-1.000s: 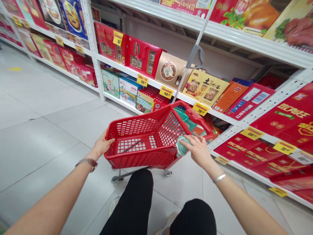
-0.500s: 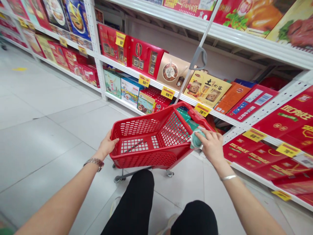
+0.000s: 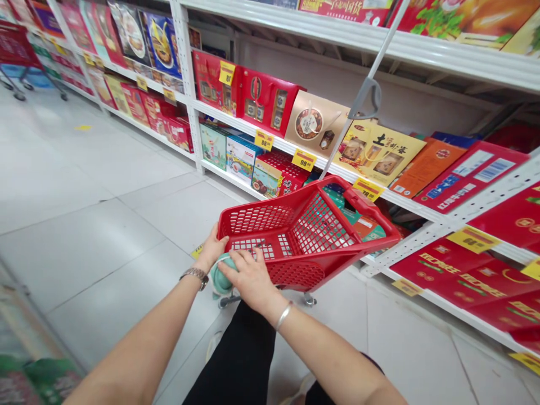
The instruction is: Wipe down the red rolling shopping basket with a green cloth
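A small red shopping cart (image 3: 312, 270) with a perforated plastic basket stands in front of my knees. My left hand (image 3: 213, 247) grips the near left end of its rim, thumb over the top. Close beside it, my right hand (image 3: 253, 278) presses a bunched green and white cloth (image 3: 223, 274) against the near left corner of the basket. Its fingers curl over the cloth, partly hiding it. The cart's red handle (image 3: 367, 205) lies at the far right, untouched. A thin pole with a grey grip (image 3: 366, 100) rises behind the basket.
Shelves with boxed goods (image 3: 270, 104) and yellow price tags run along the far side, close behind the cart. Red boxes (image 3: 468, 275) fill the lower shelf at right. Another red cart (image 3: 19, 48) stands at upper left. Green packages (image 3: 40, 377) show at lower left.
My right hand has moved left with the cloth, from the handle end of the cart to the near left corner beside my left hand. My left hand keeps its hold on the rim.
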